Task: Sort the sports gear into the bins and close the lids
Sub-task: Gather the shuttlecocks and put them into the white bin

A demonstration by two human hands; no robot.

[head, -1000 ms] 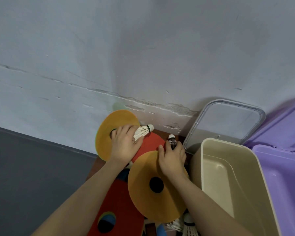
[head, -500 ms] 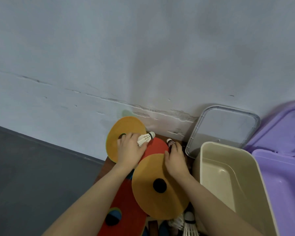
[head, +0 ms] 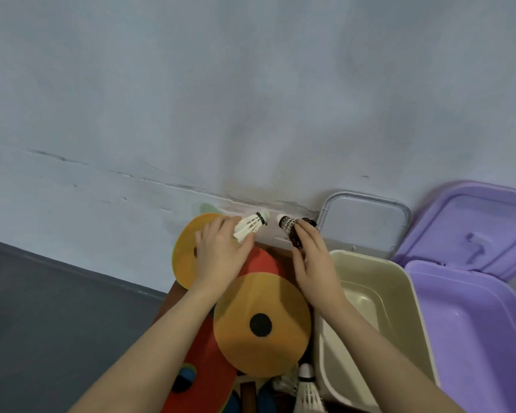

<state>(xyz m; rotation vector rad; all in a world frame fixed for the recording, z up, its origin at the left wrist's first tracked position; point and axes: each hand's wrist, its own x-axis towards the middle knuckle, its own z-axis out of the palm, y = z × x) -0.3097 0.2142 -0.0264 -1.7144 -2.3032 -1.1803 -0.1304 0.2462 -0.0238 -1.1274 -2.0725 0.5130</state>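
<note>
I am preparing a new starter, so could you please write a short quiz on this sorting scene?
1. True or false: the beige bin already has its lid on.
2. What does the left hand hold?
3. The right hand holds: A) a dark shuttlecock B) an orange disc C) a purple lid

Key: 1. False, it stands open. 2. A white shuttlecock. 3. A.

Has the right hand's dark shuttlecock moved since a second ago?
Yes. The dark shuttlecock has lifted off the red disc, toward the grey lid.
</note>
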